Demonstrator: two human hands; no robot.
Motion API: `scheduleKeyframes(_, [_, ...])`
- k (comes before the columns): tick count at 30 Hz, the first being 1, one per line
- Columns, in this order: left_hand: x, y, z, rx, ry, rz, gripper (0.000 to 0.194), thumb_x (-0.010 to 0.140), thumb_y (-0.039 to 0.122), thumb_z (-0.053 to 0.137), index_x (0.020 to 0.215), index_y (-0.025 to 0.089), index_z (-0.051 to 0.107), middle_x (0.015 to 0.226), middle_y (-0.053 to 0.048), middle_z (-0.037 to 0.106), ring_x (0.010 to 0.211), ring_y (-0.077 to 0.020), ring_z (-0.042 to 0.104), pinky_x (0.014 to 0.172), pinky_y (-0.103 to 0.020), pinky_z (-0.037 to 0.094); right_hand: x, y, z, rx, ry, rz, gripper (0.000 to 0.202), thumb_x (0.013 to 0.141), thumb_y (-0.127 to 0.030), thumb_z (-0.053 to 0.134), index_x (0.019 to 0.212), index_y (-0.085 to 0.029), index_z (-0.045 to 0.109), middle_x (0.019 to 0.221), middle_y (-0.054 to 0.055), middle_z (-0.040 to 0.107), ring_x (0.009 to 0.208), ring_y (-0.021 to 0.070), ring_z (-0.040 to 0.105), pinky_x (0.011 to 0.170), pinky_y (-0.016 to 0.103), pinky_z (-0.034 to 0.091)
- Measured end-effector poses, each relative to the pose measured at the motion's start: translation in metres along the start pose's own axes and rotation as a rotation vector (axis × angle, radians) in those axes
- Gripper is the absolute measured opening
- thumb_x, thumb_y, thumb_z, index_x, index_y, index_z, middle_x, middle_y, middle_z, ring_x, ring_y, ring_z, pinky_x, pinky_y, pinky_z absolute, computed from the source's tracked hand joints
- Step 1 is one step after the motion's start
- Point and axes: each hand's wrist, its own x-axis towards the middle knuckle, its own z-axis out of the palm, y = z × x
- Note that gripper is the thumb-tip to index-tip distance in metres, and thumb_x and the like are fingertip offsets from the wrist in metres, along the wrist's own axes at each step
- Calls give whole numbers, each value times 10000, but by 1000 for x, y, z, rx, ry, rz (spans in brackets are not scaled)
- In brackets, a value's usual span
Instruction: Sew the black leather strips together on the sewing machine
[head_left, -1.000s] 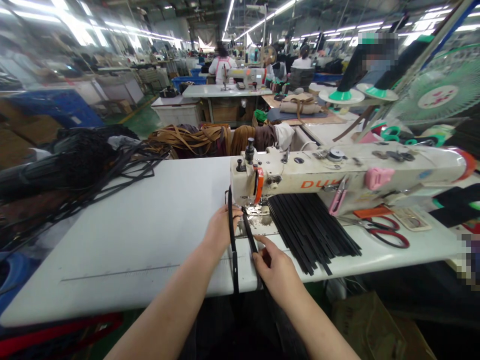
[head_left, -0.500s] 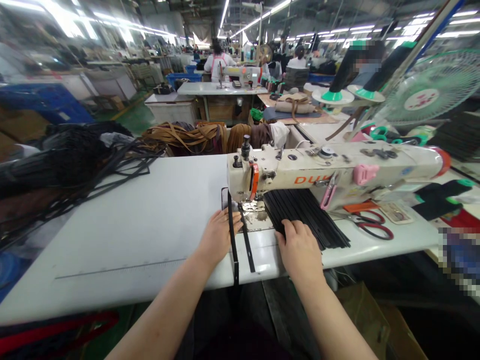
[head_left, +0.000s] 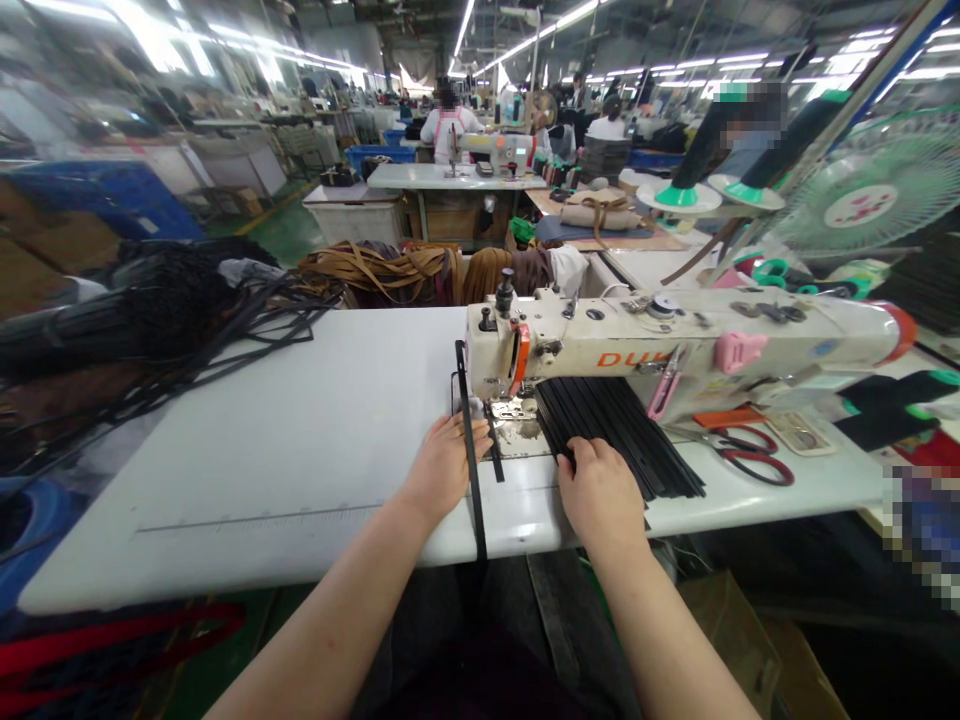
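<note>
**Two hands at the sewing machine, one on a strap, one on the stack**

The left hand [head_left: 444,462] lies flat, fingers stretched out, on the white worktable [head_left: 285,440], pressing against a long narrow black strap [head_left: 469,460]. That strap runs from beside the needle end of the cream-coloured industrial sewing machine [head_left: 675,345] toward the person and hangs over the table's front edge. A shorter black strip [head_left: 495,452] lies just beside it on the metal needle plate [head_left: 519,432].

The right hand [head_left: 600,495] rests palm down, fingers loosely spread, on the near end of a fanned stack of flat black strips [head_left: 622,435] lying under the machine's arm; it grips nothing.

Red-handled scissors [head_left: 754,455] lie to the right of the stack. A tangle of black cords [head_left: 150,330] covers the table's far left, with brown leather straps [head_left: 390,270] heaped behind.
</note>
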Motion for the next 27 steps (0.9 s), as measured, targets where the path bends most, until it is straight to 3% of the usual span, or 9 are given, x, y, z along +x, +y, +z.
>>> scheduleKeyframes(7, [1,2,-1,13,6,11,238,1032,221,526,1156,200,728,1264,-75,715,1332,-267,563,1174,-518,409,4,-9,-3,-105,8,-26,93,919,-130,597,932,-86,678,858,162,648,851,328,637,725,375,444])
scheduleKeyframes(10, [1,0,2,21,9,-19,225,1021,211,554,1162,202,728,1260,-67,719,1339,-274,557,1173,-532,406,6,-5,-5,-11,35,43,187,905,-159,593,1033,-80,704,905,157,681,849,314,664,727,364,465])
scheduleKeyframes(14, [0,-3,4,7,16,-13,227,1025,215,554,1174,201,725,1261,-68,718,1335,-268,561,1181,-524,403,1,5,-7,357,33,153,307,868,-220,541,1098,-103,706,968,151,707,863,293,684,723,357,496])
scheduleKeyframes(17, [0,-3,3,-5,8,-3,240,1037,241,540,1203,210,711,1271,-71,710,1324,-257,571,1194,-508,397,-8,10,-8,842,-120,283,342,834,-329,526,1076,-123,652,731,69,683,628,242,653,598,332,491])
scheduleKeyframes(20, [0,-1,1,5,4,-2,241,1041,263,539,1213,220,702,1271,-65,709,1322,-258,571,1198,-514,392,-21,9,-11,1263,-263,421,339,822,-434,573,1025,-162,584,587,-7,617,448,174,525,483,279,412])
scheduleKeyframes(23, [1,2,-1,21,1,16,221,1034,258,547,1183,232,709,1262,-62,710,1328,-259,563,1190,-511,406,-34,4,-18,1501,-274,472,276,813,-421,642,937,-185,568,683,12,653,486,136,499,479,246,376])
scheduleKeyframes(27, [2,4,-2,41,1,16,223,1026,254,561,1203,226,693,1284,-77,695,1336,-263,555,1189,-508,407,-44,-1,-25,1684,-286,517,280,752,-332,722,955,-174,611,802,36,679,595,146,549,522,239,415])
